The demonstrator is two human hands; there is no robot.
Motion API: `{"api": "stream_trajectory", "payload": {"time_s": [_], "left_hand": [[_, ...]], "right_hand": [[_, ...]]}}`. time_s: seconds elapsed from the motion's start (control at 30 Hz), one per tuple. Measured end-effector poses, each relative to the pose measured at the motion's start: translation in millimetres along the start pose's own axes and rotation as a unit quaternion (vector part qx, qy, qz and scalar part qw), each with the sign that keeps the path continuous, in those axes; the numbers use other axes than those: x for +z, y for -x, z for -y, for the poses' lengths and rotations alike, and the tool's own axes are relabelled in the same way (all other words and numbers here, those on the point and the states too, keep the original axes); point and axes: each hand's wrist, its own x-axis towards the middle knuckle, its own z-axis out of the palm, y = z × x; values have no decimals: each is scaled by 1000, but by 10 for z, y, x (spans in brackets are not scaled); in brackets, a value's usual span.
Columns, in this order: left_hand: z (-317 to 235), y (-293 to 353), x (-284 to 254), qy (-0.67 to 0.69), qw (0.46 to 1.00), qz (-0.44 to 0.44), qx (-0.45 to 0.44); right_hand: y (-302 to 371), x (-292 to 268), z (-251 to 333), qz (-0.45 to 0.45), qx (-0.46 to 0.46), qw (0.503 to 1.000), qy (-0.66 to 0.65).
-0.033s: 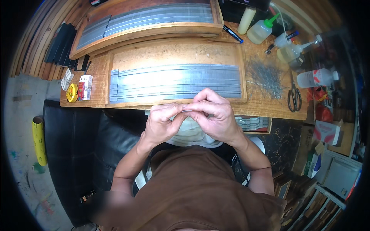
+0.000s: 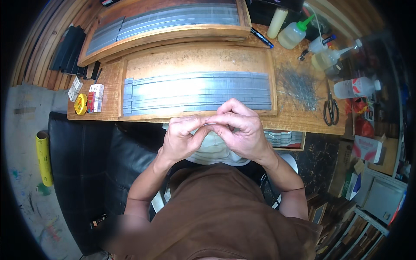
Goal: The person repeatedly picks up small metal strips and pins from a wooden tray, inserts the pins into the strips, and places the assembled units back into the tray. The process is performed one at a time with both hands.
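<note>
My left hand [image 2: 184, 135] and my right hand [image 2: 245, 132] meet in front of the table's near edge, fingertips almost touching. Both are closed in a pinch on a thin, narrow strip [image 2: 209, 124], mostly hidden by the fingers; its exact kind cannot be made out. Just beyond my fingers lies a shallow wooden tray [image 2: 197, 115] on the table. Long, flat grey strips [image 2: 199, 92] lie in rows across its near part, with a few short pieces at the left end.
A second wooden tray [image 2: 173, 36] of grey strips stands behind. To the right are a heap of thin wire-like pieces [image 2: 303, 89], black scissors [image 2: 331, 112], squeeze bottles [image 2: 292, 35] and a marker [image 2: 262, 38]. A yellow tape measure [image 2: 81, 104] and small boxes [image 2: 96, 98] sit left.
</note>
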Motion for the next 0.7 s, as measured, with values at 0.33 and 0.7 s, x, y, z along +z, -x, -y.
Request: {"api": "stream_trajectory", "payload": {"time_s": [0.33, 0.7], "left_hand": [[-183, 185, 8, 51, 996, 44, -63], [447, 685, 172, 327, 822, 173, -434]], "right_hand": [[299, 176, 16, -41, -48, 997, 33], [1138, -199, -514, 136, 280, 882, 354]]}}
